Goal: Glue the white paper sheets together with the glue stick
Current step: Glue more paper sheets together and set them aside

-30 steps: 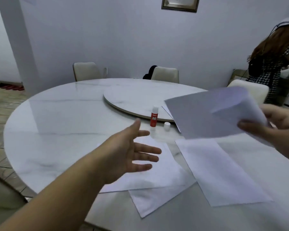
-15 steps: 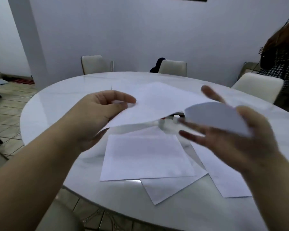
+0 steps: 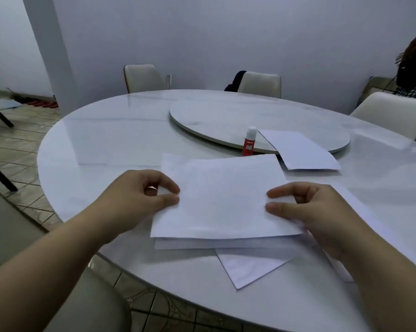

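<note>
Left hand (image 3: 142,200), centre-left of frame: thumb and forefinger pinched on the left edge of the top sheet (image 3: 223,200). Right hand (image 3: 322,212), centre-right: thumb and fingers pinched on the same sheet's right edge. Hands well apart, one at each side.

Top sheet held roughly level, near edge just above a second sheet (image 3: 226,244) lying flat and almost aligned under it; contact between the two cannot be told. A third sheet (image 3: 247,267) pokes out below as a skewed corner, lower centre. More white paper lies under the right hand and forearm, extent unclear.

Glue stick (image 3: 248,142), red body, white top, stands upright just beyond the far edge of the top sheet, upper centre, against the rim of the turntable (image 3: 226,113). Another sheet (image 3: 300,149) lies partly on the turntable, partly on the round white table (image 3: 106,144), right of the glue stick.

Pale chairs behind the table; a person at the far right edge.
</note>
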`<state>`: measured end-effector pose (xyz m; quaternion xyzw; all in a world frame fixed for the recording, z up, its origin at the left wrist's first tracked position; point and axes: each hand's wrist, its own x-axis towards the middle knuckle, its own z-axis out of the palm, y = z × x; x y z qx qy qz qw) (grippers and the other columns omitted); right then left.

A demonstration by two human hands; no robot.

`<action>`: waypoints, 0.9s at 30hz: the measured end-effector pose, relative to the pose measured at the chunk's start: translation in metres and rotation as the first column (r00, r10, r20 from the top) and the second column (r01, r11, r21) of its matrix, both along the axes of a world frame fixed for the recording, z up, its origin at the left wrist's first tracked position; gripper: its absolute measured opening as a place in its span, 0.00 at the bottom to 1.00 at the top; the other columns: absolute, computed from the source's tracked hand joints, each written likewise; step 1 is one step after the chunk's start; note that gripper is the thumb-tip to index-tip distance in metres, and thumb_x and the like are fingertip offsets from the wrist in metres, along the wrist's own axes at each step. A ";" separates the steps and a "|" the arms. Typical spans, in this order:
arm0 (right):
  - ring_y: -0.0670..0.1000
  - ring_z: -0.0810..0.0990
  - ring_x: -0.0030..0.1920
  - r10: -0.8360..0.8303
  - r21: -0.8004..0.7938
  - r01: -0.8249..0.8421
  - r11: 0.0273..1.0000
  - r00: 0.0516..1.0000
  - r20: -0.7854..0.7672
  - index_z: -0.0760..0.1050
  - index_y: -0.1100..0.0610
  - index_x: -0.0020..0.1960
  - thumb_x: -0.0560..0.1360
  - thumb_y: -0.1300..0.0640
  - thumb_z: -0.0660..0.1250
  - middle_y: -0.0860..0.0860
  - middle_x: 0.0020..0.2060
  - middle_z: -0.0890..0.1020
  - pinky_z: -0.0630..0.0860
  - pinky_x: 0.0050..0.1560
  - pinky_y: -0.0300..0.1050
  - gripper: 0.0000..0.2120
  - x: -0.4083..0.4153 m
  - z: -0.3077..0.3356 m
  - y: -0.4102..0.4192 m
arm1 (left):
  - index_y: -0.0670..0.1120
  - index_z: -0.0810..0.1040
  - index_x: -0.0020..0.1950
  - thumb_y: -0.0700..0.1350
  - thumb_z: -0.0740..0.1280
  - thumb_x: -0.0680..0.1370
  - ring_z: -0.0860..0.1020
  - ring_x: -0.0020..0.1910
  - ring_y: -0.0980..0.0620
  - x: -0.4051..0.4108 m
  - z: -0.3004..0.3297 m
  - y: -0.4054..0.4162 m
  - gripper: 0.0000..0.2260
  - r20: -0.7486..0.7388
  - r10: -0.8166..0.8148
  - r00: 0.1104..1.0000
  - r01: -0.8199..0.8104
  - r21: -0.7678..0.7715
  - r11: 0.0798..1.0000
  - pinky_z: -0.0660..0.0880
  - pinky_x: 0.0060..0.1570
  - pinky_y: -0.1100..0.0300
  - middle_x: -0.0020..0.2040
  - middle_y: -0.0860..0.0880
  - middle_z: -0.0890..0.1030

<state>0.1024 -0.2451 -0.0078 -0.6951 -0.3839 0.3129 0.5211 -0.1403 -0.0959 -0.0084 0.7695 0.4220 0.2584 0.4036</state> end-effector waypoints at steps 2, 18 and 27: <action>0.51 0.86 0.39 -0.024 -0.018 0.024 1.000 1.000 0.016 0.85 0.48 0.44 0.62 0.58 0.79 0.50 0.39 0.87 0.81 0.41 0.43 0.12 0.000 -0.005 -0.001 | 0.62 0.82 0.42 0.49 0.73 0.70 0.73 0.34 0.50 -0.003 -0.003 0.000 0.07 -0.049 -0.053 0.997 0.050 -0.057 0.997 0.68 0.35 0.61 0.33 0.47 0.75; 0.50 0.75 0.32 0.011 -0.114 0.008 0.993 0.986 0.164 0.84 0.47 0.42 0.59 0.53 0.80 0.60 0.36 0.78 0.69 0.33 0.41 0.12 0.000 -0.012 0.003 | 0.57 0.82 0.40 0.44 0.75 0.68 0.75 0.31 0.57 -0.008 -0.010 0.005 0.08 -0.189 -0.070 0.979 0.097 0.139 0.986 0.68 0.31 0.75 0.38 0.44 0.81; 0.45 0.80 0.27 -0.014 -0.120 0.032 0.992 0.988 0.152 0.84 0.49 0.40 0.60 0.58 0.80 0.54 0.34 0.85 0.70 0.23 0.33 0.11 -0.001 -0.012 0.000 | 0.57 0.82 0.40 0.43 0.76 0.67 0.75 0.32 0.54 -0.009 -0.008 0.004 0.09 -0.204 -0.096 0.974 0.123 0.124 0.985 0.68 0.30 0.75 0.37 0.45 0.82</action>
